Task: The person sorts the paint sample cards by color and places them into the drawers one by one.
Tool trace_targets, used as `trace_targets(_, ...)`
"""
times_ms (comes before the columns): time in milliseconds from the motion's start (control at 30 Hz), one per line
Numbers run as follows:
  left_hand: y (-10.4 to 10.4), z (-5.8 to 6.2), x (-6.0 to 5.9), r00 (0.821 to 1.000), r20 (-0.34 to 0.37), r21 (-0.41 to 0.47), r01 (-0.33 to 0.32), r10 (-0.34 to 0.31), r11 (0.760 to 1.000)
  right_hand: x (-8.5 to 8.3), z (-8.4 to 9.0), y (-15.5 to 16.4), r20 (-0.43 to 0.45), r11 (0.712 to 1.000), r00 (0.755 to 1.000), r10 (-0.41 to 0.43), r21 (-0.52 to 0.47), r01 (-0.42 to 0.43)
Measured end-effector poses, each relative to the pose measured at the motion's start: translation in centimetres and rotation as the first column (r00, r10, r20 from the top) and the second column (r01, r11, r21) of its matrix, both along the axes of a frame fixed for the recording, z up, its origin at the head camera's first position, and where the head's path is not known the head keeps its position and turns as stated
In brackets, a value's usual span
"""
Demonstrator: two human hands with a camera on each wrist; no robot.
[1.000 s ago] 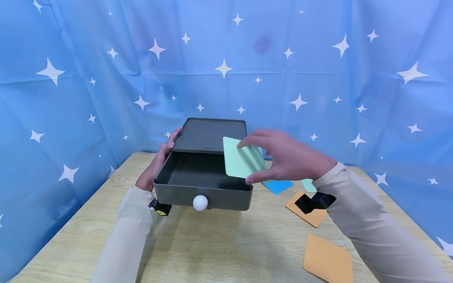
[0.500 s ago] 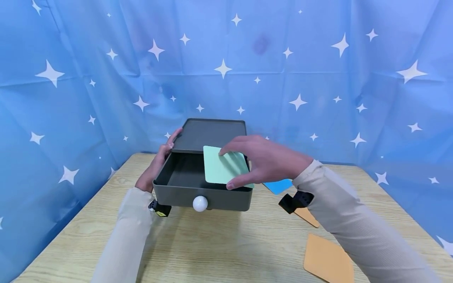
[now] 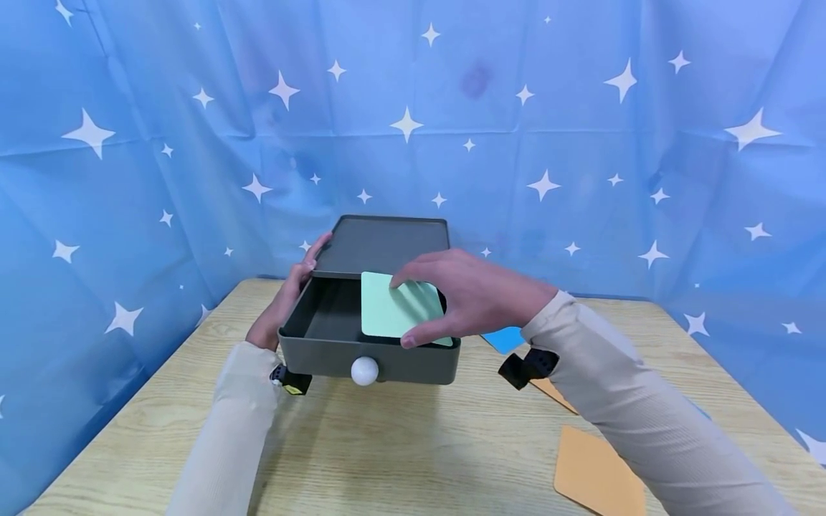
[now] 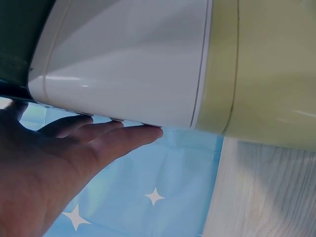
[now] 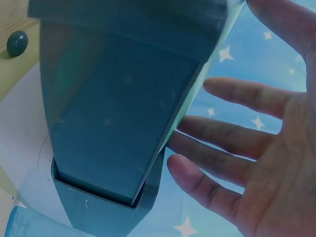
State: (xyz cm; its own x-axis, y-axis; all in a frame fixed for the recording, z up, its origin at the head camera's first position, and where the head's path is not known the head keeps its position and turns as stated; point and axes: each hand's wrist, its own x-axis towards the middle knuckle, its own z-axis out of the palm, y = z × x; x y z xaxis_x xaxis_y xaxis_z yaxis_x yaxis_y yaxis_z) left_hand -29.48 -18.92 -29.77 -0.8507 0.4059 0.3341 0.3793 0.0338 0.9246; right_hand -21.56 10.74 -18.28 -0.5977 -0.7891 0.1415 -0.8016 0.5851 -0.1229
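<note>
A dark grey drawer box stands at the back of the wooden table. Its drawer, with a white knob, is pulled out towards me. My right hand pinches a light green card between thumb and fingers, just above the right half of the open drawer. My left hand rests with straight fingers against the box's left side. In the left wrist view the left hand lies flat along the box wall. The right wrist view shows spread fingers beside the drawer.
A blue card lies on the table right of the box. Two orange cards lie nearer, on the right. A blue star-patterned cloth closes off the back and both sides.
My right hand has carried the green card leftward and down, from beside the box's right edge to over the open drawer. The left hand has stayed put.
</note>
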Motion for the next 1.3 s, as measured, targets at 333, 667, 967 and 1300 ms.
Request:
trace_targets(333, 0.04, -0.05, -0.13, 1.000, -0.002, 0.005, 0.005, -0.005, 1.000, 0.15, -0.23, -0.09, -0.050, 0.999, 0.999, -0.013, 0.033, 0.014)
trace_targets(667, 0.11, 0.12, 0.10, 1.000, 0.000, 0.012, 0.012, -0.012, 1.000, 0.30, -0.17, -0.10, -0.068, 0.997, 0.997, -0.030, 0.066, 0.035)
trace_targets(967, 0.13, 0.15, 0.27, 1.000, 0.010, 0.019, 0.015, -0.015, 1.000, 0.27, -0.14, 0.06, -0.078, 0.998, 0.997, -0.013, 0.066, 0.018)
trace_targets(1300, 0.13, 0.09, 0.17, 1.000, -0.002, 0.002, 0.004, -0.004, 1.000, 0.33, 0.03, 0.74, -0.097, 1.000, 0.995, -0.018, 0.015, 0.019)
